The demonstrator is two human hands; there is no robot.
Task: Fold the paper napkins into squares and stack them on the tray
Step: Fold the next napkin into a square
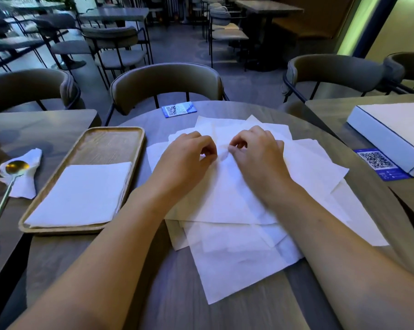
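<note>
Holding folded napkin, wooden tray, beside hands

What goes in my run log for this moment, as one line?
left hand: pinching top napkin | right hand: pinching same | tray: one folded napkin

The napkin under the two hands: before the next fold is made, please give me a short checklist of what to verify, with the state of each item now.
1. Left hand pinches the top napkin: ok.
2. Right hand pinches it too: ok.
3. Only one sheet is pinched, not the loose pile under it: cannot tell.
4. Tray has bare space at its far end: ok.
5. Folded napkin lies flat in the tray: ok.
6. Spoon is apart from the tray: ok.
</note>
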